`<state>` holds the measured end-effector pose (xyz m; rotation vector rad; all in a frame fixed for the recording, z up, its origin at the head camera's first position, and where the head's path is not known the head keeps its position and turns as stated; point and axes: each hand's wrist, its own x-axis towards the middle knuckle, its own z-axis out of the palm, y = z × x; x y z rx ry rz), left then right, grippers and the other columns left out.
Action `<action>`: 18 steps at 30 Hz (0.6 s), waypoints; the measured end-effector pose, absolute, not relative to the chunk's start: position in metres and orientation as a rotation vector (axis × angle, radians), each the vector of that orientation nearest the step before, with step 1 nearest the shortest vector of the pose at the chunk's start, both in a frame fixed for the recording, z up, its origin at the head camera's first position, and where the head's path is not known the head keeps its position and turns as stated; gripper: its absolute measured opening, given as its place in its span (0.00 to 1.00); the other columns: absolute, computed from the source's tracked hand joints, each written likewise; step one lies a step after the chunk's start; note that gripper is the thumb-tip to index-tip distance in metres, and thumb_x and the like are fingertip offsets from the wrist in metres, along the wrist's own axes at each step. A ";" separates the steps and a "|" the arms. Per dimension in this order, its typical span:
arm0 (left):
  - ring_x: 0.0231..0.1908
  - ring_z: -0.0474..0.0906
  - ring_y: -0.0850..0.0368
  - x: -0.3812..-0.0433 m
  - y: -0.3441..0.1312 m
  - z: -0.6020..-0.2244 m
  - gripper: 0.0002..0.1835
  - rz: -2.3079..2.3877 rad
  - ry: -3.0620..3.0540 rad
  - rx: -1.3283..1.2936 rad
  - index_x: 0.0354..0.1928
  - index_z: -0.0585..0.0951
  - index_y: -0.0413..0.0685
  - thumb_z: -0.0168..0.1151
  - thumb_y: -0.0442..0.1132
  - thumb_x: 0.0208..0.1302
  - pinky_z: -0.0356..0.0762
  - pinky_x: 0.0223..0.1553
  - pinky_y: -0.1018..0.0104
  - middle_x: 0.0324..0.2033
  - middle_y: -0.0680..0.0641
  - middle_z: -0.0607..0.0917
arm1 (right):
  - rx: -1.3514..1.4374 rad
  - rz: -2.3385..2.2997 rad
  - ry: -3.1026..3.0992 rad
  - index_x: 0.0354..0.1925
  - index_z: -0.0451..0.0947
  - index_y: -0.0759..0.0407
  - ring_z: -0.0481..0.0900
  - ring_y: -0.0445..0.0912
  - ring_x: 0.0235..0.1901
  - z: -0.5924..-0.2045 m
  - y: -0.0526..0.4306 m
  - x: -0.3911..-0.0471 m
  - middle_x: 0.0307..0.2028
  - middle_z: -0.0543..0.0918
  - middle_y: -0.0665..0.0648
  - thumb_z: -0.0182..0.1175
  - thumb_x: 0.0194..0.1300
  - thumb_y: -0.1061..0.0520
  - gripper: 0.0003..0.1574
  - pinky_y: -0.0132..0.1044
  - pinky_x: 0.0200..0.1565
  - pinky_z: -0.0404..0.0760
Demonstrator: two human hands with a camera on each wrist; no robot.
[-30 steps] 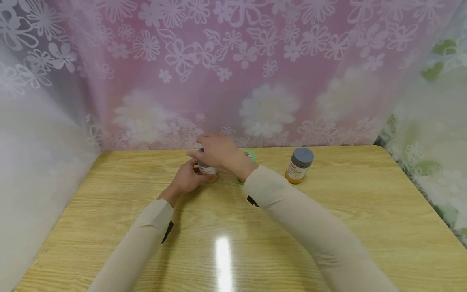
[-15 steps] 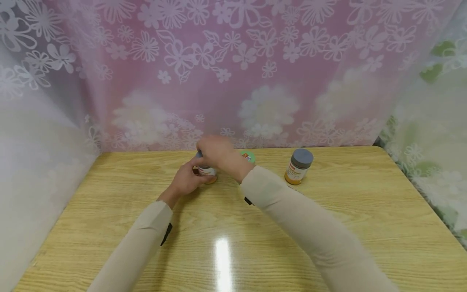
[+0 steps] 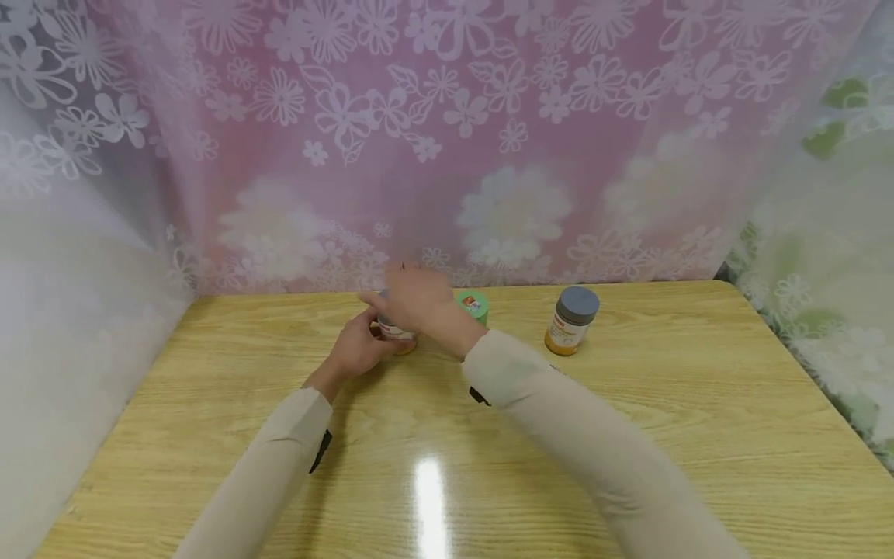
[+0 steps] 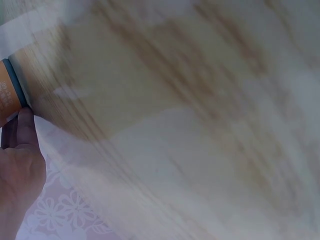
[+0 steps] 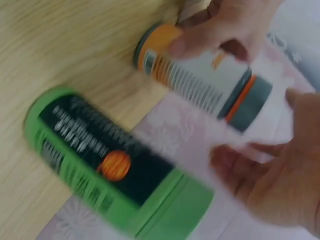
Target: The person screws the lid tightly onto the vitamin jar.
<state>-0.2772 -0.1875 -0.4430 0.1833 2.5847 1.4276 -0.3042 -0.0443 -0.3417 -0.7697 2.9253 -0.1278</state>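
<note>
A jar [image 3: 395,334] with a grey lid and white-and-orange label stands at the table's back, left of centre. My left hand [image 3: 358,348] grips its body from the left, thumb across the front. Above the lid [image 5: 252,106], my right hand [image 3: 421,301] has its thumb and fingers spread. The right wrist view shows a gap between those fingers [image 5: 227,157] and the lid, and an orange band below the lid. A green bottle [image 5: 117,165] with a dark label stands close on the right, partly behind my right hand. The left wrist view catches only the jar's base.
A second grey-lidded jar [image 3: 573,320] stands upright farther right. A pink floral curtain [image 3: 419,194] hangs behind the wooden table [image 3: 377,466], and pale patterned sheets flank both sides.
My right hand's fingers come in around the lid half a second ago, then spread off it again. The left hand and the jar stay in place. Slightly more of the green bottle shows.
</note>
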 end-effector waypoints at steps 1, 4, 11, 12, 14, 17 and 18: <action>0.55 0.75 0.48 -0.277 -0.188 -0.443 0.41 1.442 2.576 0.187 0.67 0.64 0.46 0.71 0.51 0.56 0.77 0.47 0.55 0.53 0.46 0.74 | -0.854 -0.159 2.882 0.73 0.55 0.50 0.68 0.50 0.61 -0.341 -0.040 -0.307 0.67 0.64 0.55 0.39 0.68 0.26 0.46 0.46 0.53 0.75; 0.56 0.73 0.46 -0.276 -0.189 -0.444 0.42 1.464 2.570 0.212 0.70 0.61 0.50 0.70 0.51 0.57 0.76 0.49 0.53 0.56 0.45 0.73 | -1.161 -0.206 2.703 0.73 0.54 0.47 0.56 0.49 0.69 -0.334 -0.029 -0.313 0.71 0.56 0.53 0.49 0.71 0.37 0.39 0.45 0.63 0.63; 0.53 0.75 0.48 -0.275 -0.189 -0.447 0.41 1.456 2.573 0.276 0.71 0.60 0.57 0.69 0.51 0.58 0.77 0.47 0.55 0.57 0.47 0.72 | -1.242 -0.233 2.625 0.64 0.71 0.49 0.74 0.43 0.49 -0.332 -0.027 -0.310 0.57 0.75 0.51 0.58 0.68 0.45 0.29 0.34 0.44 0.73; 0.52 0.76 0.48 -0.275 -0.189 -0.447 0.39 1.469 2.570 0.275 0.69 0.63 0.58 0.69 0.51 0.58 0.77 0.46 0.55 0.57 0.47 0.72 | -1.204 -0.222 2.684 0.60 0.74 0.51 0.75 0.43 0.45 -0.334 -0.030 -0.308 0.52 0.77 0.51 0.58 0.68 0.43 0.26 0.34 0.41 0.74; 0.50 0.77 0.50 -0.275 -0.188 -0.448 0.34 1.489 2.572 0.271 0.65 0.69 0.59 0.71 0.50 0.57 0.78 0.43 0.56 0.57 0.49 0.72 | -1.113 -0.148 2.817 0.54 0.77 0.53 0.77 0.43 0.38 -0.337 -0.035 -0.301 0.45 0.79 0.51 0.56 0.68 0.40 0.24 0.34 0.36 0.75; 0.47 0.78 0.51 -0.277 -0.185 -0.448 0.23 1.509 2.584 0.255 0.52 0.76 0.54 0.72 0.47 0.56 0.78 0.42 0.58 0.55 0.49 0.73 | -0.958 0.073 2.989 0.53 0.76 0.56 0.78 0.45 0.40 -0.342 -0.043 -0.292 0.44 0.80 0.53 0.50 0.70 0.36 0.29 0.35 0.41 0.78; 0.45 0.79 0.51 -0.277 -0.184 -0.448 0.21 1.503 2.592 0.257 0.49 0.76 0.52 0.72 0.47 0.56 0.78 0.40 0.58 0.53 0.48 0.74 | -0.901 0.154 3.028 0.56 0.74 0.58 0.79 0.46 0.42 -0.344 -0.046 -0.289 0.46 0.79 0.55 0.48 0.70 0.35 0.33 0.35 0.41 0.79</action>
